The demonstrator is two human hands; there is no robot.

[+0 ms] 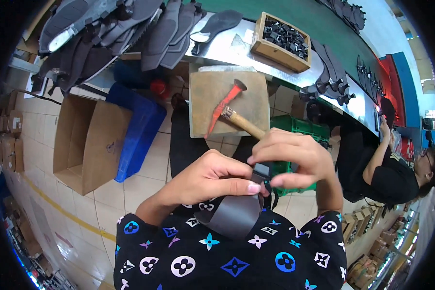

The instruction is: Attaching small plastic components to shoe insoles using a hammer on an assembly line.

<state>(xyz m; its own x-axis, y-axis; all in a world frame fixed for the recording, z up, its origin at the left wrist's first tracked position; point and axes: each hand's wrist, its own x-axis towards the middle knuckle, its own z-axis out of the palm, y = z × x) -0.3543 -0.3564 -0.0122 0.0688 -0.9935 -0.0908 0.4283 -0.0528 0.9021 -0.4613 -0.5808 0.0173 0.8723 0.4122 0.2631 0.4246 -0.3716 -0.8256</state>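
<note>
My left hand (212, 176) is closed on a dark grey curved sandal piece (238, 217), pinched at its top between thumb and fingers. A small grey buckle (261, 169) and a black strap (274, 195) stick out beside the left fingertips. My right hand (295, 157) reaches round that buckle with bent fingers and its thumb apart; no firm grip shows. Beyond the hands, a hammer (226, 107) with a red head and wooden handle lies on a tan board (203, 89). The end of its handle is hidden behind my right fingers.
Piled grey sandal soles (166, 38) lie at the far left of the workbench (275, 65). A wooden box (281, 50) holds small black buckles. On the floor stand a cardboard box (94, 145), a blue bin (142, 130) and a green crate (299, 126). A co-worker (386, 166) sits at right.
</note>
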